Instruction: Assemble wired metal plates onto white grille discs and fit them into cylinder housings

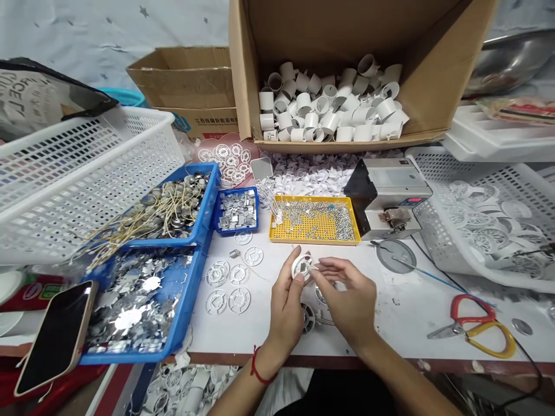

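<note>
Over the front middle of the table, my left hand [287, 297] grips a white round plastic part [302, 266] by its rim, thumb in front. My right hand [351, 294] is closed at the part's right side, thumb and fingertips pinched together. A thin pale piece shows at those fingertips, too small to name. Beneath the hands lie a dark round piece with a white rim [308, 319] and another round metal piece, partly hidden by my right hand. To the left, several flat white plastic rings [239, 300] lie on the table beside a small metal piece with a wire [235, 253].
A yellow tray [314, 239] of small screws stands behind the hands. Blue trays [191, 315] of metal parts and wired discs are at left, near a phone [56, 338]. Scissors [459, 329] lie right, before a grey machine [390, 190]. A cardboard box [245, 75] holds white cups.
</note>
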A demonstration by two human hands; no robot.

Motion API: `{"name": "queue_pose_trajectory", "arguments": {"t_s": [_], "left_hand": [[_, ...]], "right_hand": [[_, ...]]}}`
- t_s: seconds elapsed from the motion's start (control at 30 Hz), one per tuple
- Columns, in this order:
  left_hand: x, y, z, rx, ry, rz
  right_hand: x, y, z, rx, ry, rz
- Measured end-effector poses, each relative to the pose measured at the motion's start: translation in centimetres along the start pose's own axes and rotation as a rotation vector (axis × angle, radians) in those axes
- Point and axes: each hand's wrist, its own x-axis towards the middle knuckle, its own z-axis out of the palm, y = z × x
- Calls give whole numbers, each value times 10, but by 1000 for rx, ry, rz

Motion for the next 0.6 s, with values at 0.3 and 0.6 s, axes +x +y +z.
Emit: {"name": "queue_pose_trajectory", "arguments": {"t_s": [0.3,0.6], "left_hand": [[-5,12,-7,-227,-172,-205],[18,56,-10,110,-426,-111]], "right_hand": [[-15,-11,-31,-492,-28,-869],[39,9,-69,-266,-607,-521]]}}
